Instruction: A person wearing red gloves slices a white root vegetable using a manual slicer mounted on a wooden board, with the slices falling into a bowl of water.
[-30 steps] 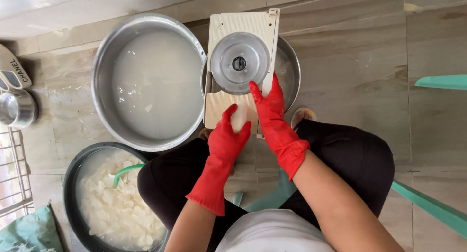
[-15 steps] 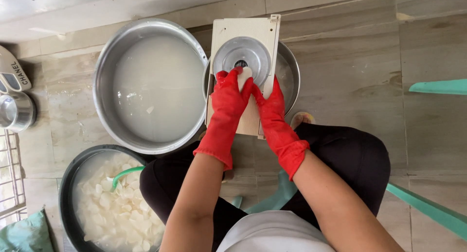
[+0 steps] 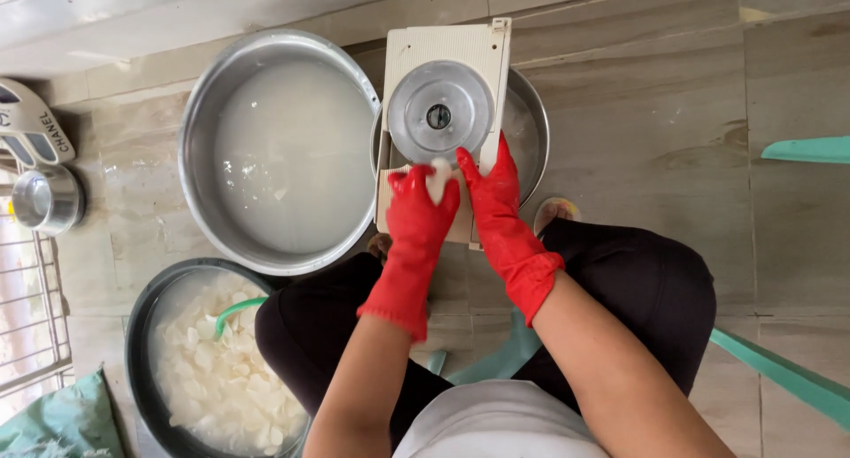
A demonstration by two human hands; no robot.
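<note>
Both my hands wear red rubber gloves. My left hand (image 3: 416, 215) presses a white chunk of root vegetable (image 3: 439, 178) against the cream slicer board (image 3: 403, 60), just below its round metal blade disc (image 3: 440, 113). My right hand (image 3: 491, 188) grips the board's right edge beside the chunk. The board lies slanted across a smaller metal basin (image 3: 533, 122), mostly hidden beneath it.
A large metal basin of cloudy water (image 3: 279, 148) stands left of the slicer. At lower left a dark basin (image 3: 142, 334) holds several white slices and a green handle (image 3: 235, 309). A small steel cup (image 3: 40, 197) sits far left. Teal stool legs (image 3: 779, 374) lie right.
My left hand slid the white chunk up over the blade disc, then pulled it back down to the board's lower part. The right hand stayed on the board's edge.
</note>
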